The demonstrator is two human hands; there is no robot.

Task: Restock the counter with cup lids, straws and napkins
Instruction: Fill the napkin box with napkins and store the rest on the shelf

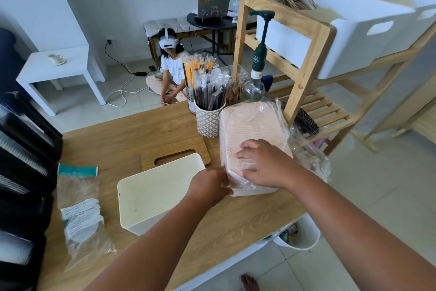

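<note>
A pack of pale pink napkins (250, 125) in clear plastic wrap stands on the wooden counter (153, 130). My right hand (264, 163) lies on the pack's near face with fingers spread over the wrap. My left hand (210, 187) grips the wrap at the pack's lower left corner. An empty cream box (151, 194) sits just left of the pack, and its wooden lid (174, 154) with a slot lies behind it. Wrapped straws (207, 83) fill a patterned cup (208, 121) and a metal holder behind it. A bag of white cup lids (81, 217) lies at the counter's left.
A black stacked tray rack (21, 161) lines the left edge. A pump bottle (256, 73) and a wooden shelf (306, 54) with white bins stand behind the napkins. A person with a headset (169, 66) sits on the floor beyond. A white bin (299, 236) sits below the counter.
</note>
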